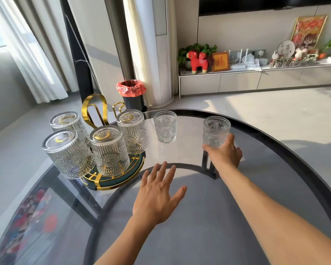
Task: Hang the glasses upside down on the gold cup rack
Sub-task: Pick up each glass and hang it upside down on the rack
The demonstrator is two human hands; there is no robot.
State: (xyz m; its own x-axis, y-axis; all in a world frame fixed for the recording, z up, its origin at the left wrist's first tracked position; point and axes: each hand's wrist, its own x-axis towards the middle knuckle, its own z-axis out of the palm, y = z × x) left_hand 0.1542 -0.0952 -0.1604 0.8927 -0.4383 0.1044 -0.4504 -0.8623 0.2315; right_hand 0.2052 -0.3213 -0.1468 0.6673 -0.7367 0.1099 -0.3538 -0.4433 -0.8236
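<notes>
Glass table [256,188] spreads under my arms. At its left the gold cup rack [96,111] carries four glasses [107,150] upside down. One upright glass [165,129] stands beside it. My right hand [225,153] grips another upright glass [215,131]; my left hand [157,196] hovers flat, fingers spread, empty.

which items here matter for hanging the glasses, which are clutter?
Job: rack; four hung glasses; two upright glasses, one free, one in the right hand grip; left hand.
Clutter: bin; red toy; plant; frames.
</notes>
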